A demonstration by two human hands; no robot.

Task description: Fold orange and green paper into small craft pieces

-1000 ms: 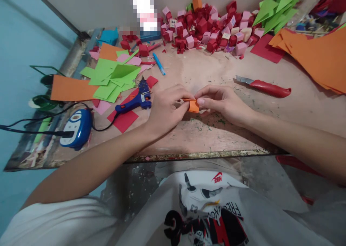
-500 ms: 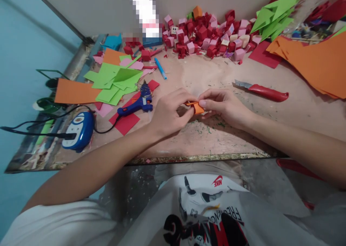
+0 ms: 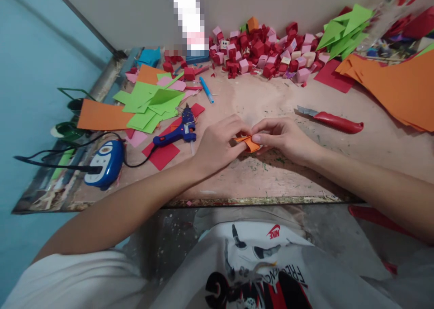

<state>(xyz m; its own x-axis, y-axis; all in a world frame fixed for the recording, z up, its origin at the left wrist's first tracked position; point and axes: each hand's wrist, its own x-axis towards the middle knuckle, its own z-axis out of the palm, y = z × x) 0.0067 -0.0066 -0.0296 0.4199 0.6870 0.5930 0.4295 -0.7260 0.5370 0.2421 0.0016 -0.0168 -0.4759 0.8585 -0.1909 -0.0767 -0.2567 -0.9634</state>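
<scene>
A small folded piece of orange foam sheet or card is held between both hands, just above the middle of the table. My left hand pinches its left side between thumb and fingers. From the right, my right hand grips it, thumb on top and fingertips behind. Part of the piece is hidden by the fingers. Left of my left hand lies a blue glue gun with its cord. A red-handled utility knife rests to the right, blade pointing left.
Small red and pink cubes are heaped along the back. Green sheets and orange sheets lie at left and right. A blue pen sits behind my left hand; a blue power strip stands at far left.
The orange piece is turned a little, showing more of its folded edge near my right thumb. Both hands keep hold of it. The whole view has shifted slightly.
</scene>
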